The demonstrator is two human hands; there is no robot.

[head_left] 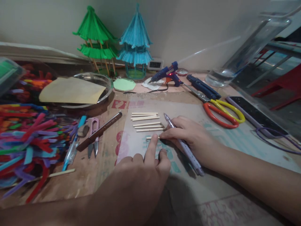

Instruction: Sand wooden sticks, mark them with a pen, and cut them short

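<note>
My left hand (143,169) reaches in from the bottom, its index fingertip pressing a short wooden stick (148,138) against the sheet while its other fingers curl. My right hand (188,135) lies just to the right, holding a pen (184,147) that slants across it with the tip pointing up and away. The fingertips of that hand also meet the right end of the pressed stick; their exact grip on it is hidden. Beyond both hands, several wooden sticks (148,126) lie in two small groups on the translucent sheet (178,108).
Pipe cleaners (30,147) heap at left, near small snips (94,135) and a brown marker (103,128). Behind stand green (96,28) and blue (135,34) pavilion models and a glue gun (168,73). Scissors (221,114), a phone (256,116) and a clear container (221,77) are right.
</note>
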